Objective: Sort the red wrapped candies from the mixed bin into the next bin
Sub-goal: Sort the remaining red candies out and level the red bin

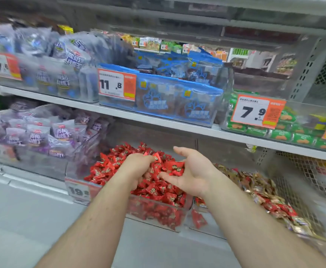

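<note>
left fingers: curled down over red candies at the heap top in the red bin; knuckles up, at least one wrapper clamped at the fingertips
left hand: sits over the middle of the heap
right fingers: spread, slightly cupped, palm facing left and up; a few candies lie against them, thumb not closed on any
right hand: over the right side of the red bin, just beside the left hand, candies between the two
mixed bin: right of the red bin, walls side by side; gold and red wrappers mixed, reds mostly toward its front
key relation: remaining reds lie right of both hands; right hand nearer, left would have to cross over
candy axis: too blurred to tell
judgement: this looks like a drop into the red bin; next reach goes right
</note>
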### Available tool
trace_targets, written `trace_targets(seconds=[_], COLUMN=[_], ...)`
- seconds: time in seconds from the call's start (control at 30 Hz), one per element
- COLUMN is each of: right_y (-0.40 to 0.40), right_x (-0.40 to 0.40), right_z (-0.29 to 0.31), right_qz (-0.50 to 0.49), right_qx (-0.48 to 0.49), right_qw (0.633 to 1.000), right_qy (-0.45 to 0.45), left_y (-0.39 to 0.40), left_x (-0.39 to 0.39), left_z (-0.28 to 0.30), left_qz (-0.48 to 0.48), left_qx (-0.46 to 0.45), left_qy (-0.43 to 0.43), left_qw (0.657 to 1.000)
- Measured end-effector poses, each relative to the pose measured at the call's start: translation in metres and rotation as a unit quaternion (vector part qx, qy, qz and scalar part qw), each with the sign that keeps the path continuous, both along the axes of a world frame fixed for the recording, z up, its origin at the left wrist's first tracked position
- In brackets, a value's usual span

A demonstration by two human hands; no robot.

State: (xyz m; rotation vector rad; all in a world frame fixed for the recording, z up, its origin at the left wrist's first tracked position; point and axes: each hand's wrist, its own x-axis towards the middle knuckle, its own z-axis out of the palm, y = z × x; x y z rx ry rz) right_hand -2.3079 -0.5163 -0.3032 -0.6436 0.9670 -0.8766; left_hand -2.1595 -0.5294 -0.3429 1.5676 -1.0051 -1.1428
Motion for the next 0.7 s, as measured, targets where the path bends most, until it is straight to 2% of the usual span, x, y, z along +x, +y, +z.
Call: trace_targets(seconds=[0.2,0.3,0.43,0.53,0.7], right_y=[-0.017,-0.012,0.005,0.02,0.038], right_x=[0.006,-0.004,-0.029,-0.064,-0.135], right_z=[-0.011,-0.007,0.003,0.009,0.003], right_qz=[-0.042,-0.067,-0.048,-0.079,-0.17], right_qx=[0.039,0.029,-0.026,-0.083,-0.131], right_qw=[0.998,0.997,0.998,0.993,0.967], right_qy=[-0.006,-0.004,-0.013,0.01,0.137], left_y=[0.0,0.001,0.003,0.007,0.022], left_x=[0.003,-0.001,-0.012,-0.038,-0.101], left_z=[-0.004,-0.001,0.003,0.011,0.024], left_qz=[-0.006,0.001,-0.005,-0.056,-0.218], left_qx=[-0.03,-0.081,-0.157,-0.215,-0.241], left_qy=[0.009,-0.077,-0.181,-0.221,-0.298], left_qw=[1.0,0.994,0.971,0.95,0.898])
